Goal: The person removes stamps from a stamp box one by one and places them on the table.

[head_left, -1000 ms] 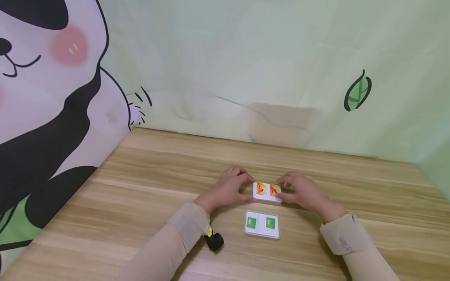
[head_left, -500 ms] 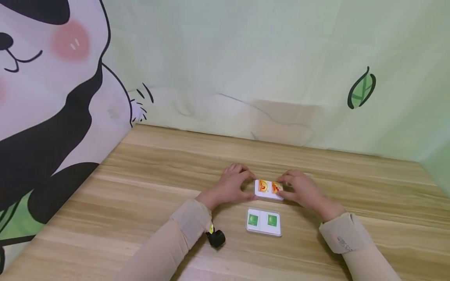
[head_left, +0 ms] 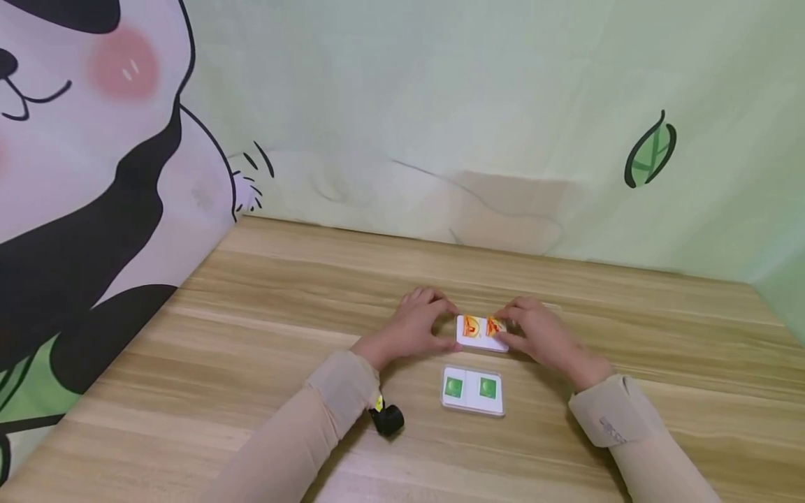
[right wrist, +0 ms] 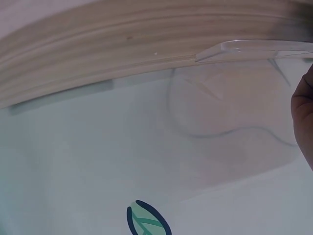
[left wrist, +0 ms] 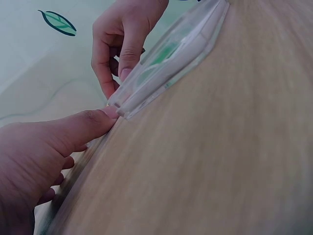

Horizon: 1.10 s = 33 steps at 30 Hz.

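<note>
A stack of white cards with orange pictures lies between both hands in the head view. My left hand pinches its left end, thumb at the near corner and forefinger at the far one. At the right end, the thumb and forefinger of my right hand hold the stack, the thumb partly over the right-hand picture. Nearer to me lies a clear plastic box with white cards bearing green pictures. In the left wrist view that box hides most of the stack. Only an edge of the right hand shows in the right wrist view.
A clear plastic piece lies on the wooden table behind the right hand. A small black device hangs at the left sleeve cuff. A printed cloth wall stands along the back and left of the table.
The head view has shifted slightly, so the scene sits a little higher in it. Both hands keep the same hold on the stack of cards.
</note>
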Each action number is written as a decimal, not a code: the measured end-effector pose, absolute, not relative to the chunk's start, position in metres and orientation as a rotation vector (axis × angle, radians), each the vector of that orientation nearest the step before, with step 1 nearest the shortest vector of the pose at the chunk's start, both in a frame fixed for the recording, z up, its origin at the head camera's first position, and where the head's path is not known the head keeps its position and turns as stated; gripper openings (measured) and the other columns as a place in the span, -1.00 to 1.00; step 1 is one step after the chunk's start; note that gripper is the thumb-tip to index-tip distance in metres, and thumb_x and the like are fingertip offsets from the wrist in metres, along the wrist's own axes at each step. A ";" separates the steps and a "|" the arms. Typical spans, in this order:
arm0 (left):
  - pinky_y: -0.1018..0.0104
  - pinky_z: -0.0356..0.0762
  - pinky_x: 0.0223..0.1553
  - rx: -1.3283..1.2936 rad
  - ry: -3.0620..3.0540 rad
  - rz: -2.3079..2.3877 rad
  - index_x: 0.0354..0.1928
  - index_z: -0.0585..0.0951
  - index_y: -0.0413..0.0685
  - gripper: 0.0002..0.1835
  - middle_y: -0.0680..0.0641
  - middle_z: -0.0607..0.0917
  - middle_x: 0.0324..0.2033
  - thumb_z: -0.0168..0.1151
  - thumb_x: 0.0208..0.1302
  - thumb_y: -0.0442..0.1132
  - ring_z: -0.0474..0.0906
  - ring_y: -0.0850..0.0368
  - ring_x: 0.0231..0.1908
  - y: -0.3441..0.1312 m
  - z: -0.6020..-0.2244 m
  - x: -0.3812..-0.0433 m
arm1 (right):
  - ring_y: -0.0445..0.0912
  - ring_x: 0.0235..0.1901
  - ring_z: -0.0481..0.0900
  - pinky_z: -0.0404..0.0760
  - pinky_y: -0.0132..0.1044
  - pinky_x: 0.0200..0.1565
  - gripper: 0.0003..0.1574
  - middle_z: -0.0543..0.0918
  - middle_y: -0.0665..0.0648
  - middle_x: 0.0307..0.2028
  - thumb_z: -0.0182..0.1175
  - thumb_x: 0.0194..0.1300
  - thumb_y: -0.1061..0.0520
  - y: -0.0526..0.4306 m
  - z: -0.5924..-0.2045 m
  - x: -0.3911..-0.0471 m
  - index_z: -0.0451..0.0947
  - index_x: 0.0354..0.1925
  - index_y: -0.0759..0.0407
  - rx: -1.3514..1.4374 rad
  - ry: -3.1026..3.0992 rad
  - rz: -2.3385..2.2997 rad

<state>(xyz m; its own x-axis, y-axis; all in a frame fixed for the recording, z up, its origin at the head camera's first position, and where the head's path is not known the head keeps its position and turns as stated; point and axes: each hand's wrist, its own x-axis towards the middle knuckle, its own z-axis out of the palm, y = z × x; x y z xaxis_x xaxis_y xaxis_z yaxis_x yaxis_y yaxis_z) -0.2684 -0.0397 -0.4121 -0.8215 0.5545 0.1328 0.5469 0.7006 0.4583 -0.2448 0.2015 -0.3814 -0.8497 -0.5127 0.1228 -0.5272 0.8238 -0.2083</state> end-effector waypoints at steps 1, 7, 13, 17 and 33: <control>0.09 0.11 0.35 0.935 2.883 0.771 0.12 0.55 0.09 -0.39 -0.02 0.46 0.13 0.39 0.05 0.17 0.26 0.05 0.22 -0.040 -0.412 -0.268 | 0.12 -0.05 0.54 0.50 0.08 0.09 -0.58 0.62 0.26 -0.08 0.29 0.23 0.07 0.202 -0.382 -0.245 0.60 -0.01 0.30 0.837 -2.943 0.366; 0.08 0.11 0.35 0.939 2.879 0.783 0.12 0.55 0.07 -0.39 -0.04 0.47 0.12 0.40 0.05 0.15 0.27 0.03 0.21 -0.040 -0.408 -0.268 | 0.07 -0.11 0.54 0.52 0.05 0.04 -0.59 0.62 0.25 -0.10 0.28 0.24 0.07 0.201 -0.381 -0.247 0.60 -0.03 0.31 0.830 -2.937 0.392; 0.08 0.12 0.34 0.938 2.883 0.769 0.12 0.55 0.07 -0.39 -0.03 0.47 0.11 0.39 0.05 0.17 0.27 0.03 0.21 -0.040 -0.408 -0.269 | -0.03 -0.24 0.49 0.53 -0.04 -0.07 -0.61 0.61 0.19 -0.17 0.28 0.24 0.07 0.201 -0.381 -0.247 0.60 -0.04 0.30 0.812 -2.938 0.407; 0.08 0.10 0.36 0.933 2.882 0.748 0.13 0.54 0.10 -0.39 -0.03 0.46 0.13 0.38 0.06 0.18 0.26 0.04 0.23 -0.040 -0.409 -0.268 | -0.08 -0.29 0.45 0.51 -0.11 -0.15 -0.62 0.59 0.16 -0.21 0.29 0.23 0.08 0.201 -0.381 -0.246 0.60 -0.05 0.29 0.798 -2.948 0.428; 0.09 0.10 0.37 0.919 2.868 0.764 0.14 0.54 0.09 -0.39 -0.02 0.46 0.13 0.39 0.06 0.16 0.26 0.05 0.22 -0.039 -0.409 -0.267 | -0.12 -0.35 0.44 0.48 -0.18 -0.22 -0.64 0.58 0.12 -0.25 0.29 0.22 0.10 0.202 -0.380 -0.247 0.59 -0.07 0.29 0.785 -2.939 0.483</control>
